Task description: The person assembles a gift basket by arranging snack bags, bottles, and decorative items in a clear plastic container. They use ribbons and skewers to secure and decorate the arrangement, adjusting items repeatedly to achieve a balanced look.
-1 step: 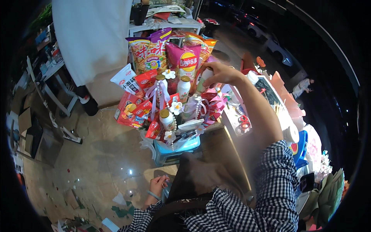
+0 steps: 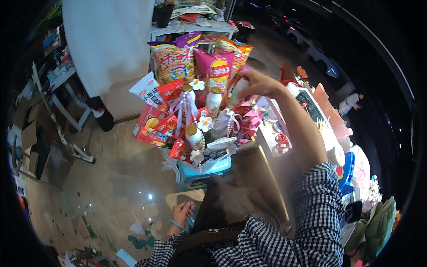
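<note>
My right hand (image 2: 261,84) reaches over the far right side of a snack bouquet and is closed round the upper part of a small white bottle (image 2: 240,87). Beside that bottle stands another white bottle with a gold cap (image 2: 214,102). The bouquet also holds a pink chip bag (image 2: 214,66), a purple-and-yellow snack bag (image 2: 174,64), red snack packets (image 2: 153,127), a lilac ribbon bow (image 2: 181,107), bead strings and white flowers (image 2: 205,123). A light blue box-like base (image 2: 209,167) is beneath it. Low down, my left hand (image 2: 181,213) has curled fingers near a bluish, see-through piece; its grip is unclear.
On the right, a white table (image 2: 271,129) carries red-handled scissors (image 2: 282,141), a white roll (image 2: 336,155) and wrapping paper. A white shelf (image 2: 191,31) stands behind the bouquet. Scraps (image 2: 141,240) litter the floor at lower left. A person (image 2: 349,103) is outside, far right.
The bouquet sits slightly farther right and lower in the picture. My right hand keeps its grip on the white bottle, and my left hand has not visibly moved.
</note>
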A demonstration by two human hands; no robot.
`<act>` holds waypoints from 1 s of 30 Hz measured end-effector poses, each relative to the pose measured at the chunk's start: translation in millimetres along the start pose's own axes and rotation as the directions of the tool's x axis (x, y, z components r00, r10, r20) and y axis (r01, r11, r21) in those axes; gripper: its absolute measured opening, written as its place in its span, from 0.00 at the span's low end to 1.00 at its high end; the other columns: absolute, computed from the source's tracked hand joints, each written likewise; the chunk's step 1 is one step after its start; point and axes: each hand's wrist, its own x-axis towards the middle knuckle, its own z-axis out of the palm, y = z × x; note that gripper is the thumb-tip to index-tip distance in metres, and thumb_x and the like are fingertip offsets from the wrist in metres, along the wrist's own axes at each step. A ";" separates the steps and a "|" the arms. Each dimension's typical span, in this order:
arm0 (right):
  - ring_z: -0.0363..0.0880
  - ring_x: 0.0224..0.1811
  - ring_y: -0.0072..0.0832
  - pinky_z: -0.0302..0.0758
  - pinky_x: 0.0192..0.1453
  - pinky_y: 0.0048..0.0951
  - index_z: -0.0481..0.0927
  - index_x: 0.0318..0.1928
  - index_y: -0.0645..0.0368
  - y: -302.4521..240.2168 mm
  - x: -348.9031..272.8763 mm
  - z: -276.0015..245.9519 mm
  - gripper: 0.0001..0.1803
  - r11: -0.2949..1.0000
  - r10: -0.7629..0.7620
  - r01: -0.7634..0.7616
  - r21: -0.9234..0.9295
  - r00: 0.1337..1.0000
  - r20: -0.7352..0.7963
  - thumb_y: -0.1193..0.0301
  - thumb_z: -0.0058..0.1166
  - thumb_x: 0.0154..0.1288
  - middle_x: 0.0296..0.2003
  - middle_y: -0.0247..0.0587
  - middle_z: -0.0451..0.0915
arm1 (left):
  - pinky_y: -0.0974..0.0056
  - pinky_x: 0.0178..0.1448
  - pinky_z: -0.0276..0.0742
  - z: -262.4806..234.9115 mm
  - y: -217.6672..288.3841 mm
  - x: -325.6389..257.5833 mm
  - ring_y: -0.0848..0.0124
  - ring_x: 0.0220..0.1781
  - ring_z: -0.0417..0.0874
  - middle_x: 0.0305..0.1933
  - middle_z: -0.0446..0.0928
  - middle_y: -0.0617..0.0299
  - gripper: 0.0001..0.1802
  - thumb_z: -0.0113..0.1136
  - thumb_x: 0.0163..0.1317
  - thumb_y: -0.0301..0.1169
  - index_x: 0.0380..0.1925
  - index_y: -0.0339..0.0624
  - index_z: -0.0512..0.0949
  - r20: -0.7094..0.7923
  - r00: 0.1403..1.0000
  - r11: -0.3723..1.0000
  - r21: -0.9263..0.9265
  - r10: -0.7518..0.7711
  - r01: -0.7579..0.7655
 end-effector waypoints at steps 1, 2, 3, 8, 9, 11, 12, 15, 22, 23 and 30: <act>0.82 0.36 0.26 0.81 0.34 0.23 0.71 0.49 0.61 -1.1 -2.9 -2.6 0.24 0.999 0.034 -0.034 0.011 0.999 -0.005 0.77 0.64 0.51 0.38 0.42 0.79 | 0.76 0.24 0.65 -2.9 -2.1 -1.6 0.81 0.21 0.74 0.28 0.81 0.64 0.15 0.52 0.67 0.37 0.33 0.37 0.82 -0.008 1.000 1.000 0.003 0.003 -0.003; 0.82 0.35 0.26 0.81 0.33 0.23 0.71 0.49 0.61 -2.7 -3.3 -3.8 0.24 0.997 0.068 -0.068 -0.030 0.997 -0.021 0.77 0.64 0.51 0.38 0.42 0.79 | 0.76 0.24 0.66 -5.3 -4.6 -2.2 0.81 0.21 0.75 0.28 0.81 0.64 0.15 0.52 0.67 0.37 0.33 0.37 0.82 -0.021 1.000 1.000 0.005 0.013 -0.013; 0.82 0.35 0.26 0.81 0.33 0.22 0.71 0.50 0.61 -4.1 -3.4 -4.4 0.24 0.997 0.064 -0.065 -0.035 0.998 -0.006 0.76 0.63 0.52 0.38 0.43 0.79 | 0.76 0.25 0.66 -8.4 -7.3 -2.7 0.81 0.21 0.74 0.30 0.81 0.63 0.16 0.52 0.67 0.37 0.33 0.36 0.82 -0.018 1.000 1.000 -0.003 -0.001 0.001; 0.81 0.37 0.28 0.83 0.38 0.26 0.71 0.49 0.63 -16.8 -2.4 -8.1 0.22 0.992 0.097 -0.101 -0.074 0.994 -0.045 0.79 0.62 0.53 0.38 0.42 0.77 | 0.75 0.24 0.66 -21.5 -14.8 5.3 0.80 0.21 0.74 0.31 0.82 0.62 0.16 0.51 0.67 0.38 0.34 0.36 0.81 -0.047 0.999 1.000 -0.017 0.010 -0.011; 0.81 0.34 0.26 0.81 0.33 0.24 0.72 0.47 0.65 -19.7 -5.0 -11.1 0.22 0.994 0.104 -0.106 -0.033 0.993 -0.053 0.78 0.64 0.51 0.36 0.41 0.78 | 0.75 0.24 0.66 -20.7 -16.4 5.1 0.80 0.21 0.74 0.30 0.81 0.63 0.16 0.51 0.67 0.38 0.34 0.36 0.81 -0.053 0.999 1.000 -0.012 0.008 -0.009; 0.81 0.37 0.28 0.83 0.37 0.27 0.73 0.45 0.64 -23.8 -9.8 -18.1 0.21 0.995 0.063 -0.071 -0.076 0.993 -0.102 0.79 0.64 0.50 0.37 0.42 0.76 | 0.76 0.24 0.65 -16.2 -16.6 7.2 0.80 0.21 0.74 0.30 0.81 0.63 0.16 0.51 0.67 0.37 0.34 0.36 0.81 -0.078 0.997 1.000 -0.017 0.001 -0.003; 0.80 0.38 0.29 0.83 0.38 0.28 0.73 0.45 0.64 -24.1 -11.5 -21.2 0.21 0.993 0.090 -0.098 -0.066 0.989 -0.119 0.79 0.65 0.49 0.37 0.42 0.76 | 0.76 0.24 0.64 -12.7 -15.6 8.3 0.81 0.20 0.74 0.27 0.80 0.65 0.16 0.51 0.67 0.37 0.32 0.36 0.82 -0.086 0.996 0.999 -0.041 0.005 -0.008; 0.79 0.40 0.29 0.83 0.41 0.29 0.73 0.44 0.62 -18.5 -13.7 -25.2 0.20 0.988 0.132 -0.144 -0.057 0.976 -0.174 0.78 0.65 0.49 0.36 0.40 0.75 | 0.76 0.23 0.64 -2.3 -10.8 12.6 0.81 0.19 0.73 0.26 0.79 0.66 0.16 0.51 0.68 0.37 0.31 0.37 0.82 -0.082 0.996 1.000 -0.023 -0.017 0.015; 0.80 0.41 0.29 0.82 0.44 0.27 0.73 0.47 0.61 -13.0 -18.6 -41.8 0.23 0.988 0.106 -0.126 -0.085 0.972 -0.209 0.70 0.65 0.50 0.38 0.41 0.76 | 0.77 0.23 0.65 4.7 -8.1 15.2 0.82 0.21 0.73 0.28 0.79 0.66 0.16 0.50 0.68 0.37 0.34 0.36 0.81 -0.070 0.997 0.999 -0.026 -0.030 0.028; 0.81 0.41 0.30 0.83 0.45 0.28 0.73 0.48 0.62 -13.1 -19.2 -44.6 0.24 0.985 0.076 -0.109 -0.137 0.972 -0.222 0.68 0.65 0.50 0.38 0.42 0.75 | 0.77 0.24 0.65 2.9 -9.5 13.3 0.82 0.21 0.73 0.30 0.80 0.65 0.16 0.50 0.68 0.36 0.35 0.35 0.81 -0.069 0.997 0.999 -0.042 -0.035 0.032; 0.81 0.44 0.32 0.83 0.48 0.28 0.72 0.50 0.62 -9.2 -13.4 -41.5 0.23 0.975 0.051 -0.086 -0.207 0.985 -0.165 0.67 0.63 0.55 0.41 0.44 0.74 | 0.76 0.25 0.65 -2.2 -14.2 4.2 0.81 0.22 0.74 0.32 0.81 0.63 0.17 0.50 0.68 0.37 0.34 0.35 0.81 -0.088 0.995 0.997 -0.064 -0.047 0.042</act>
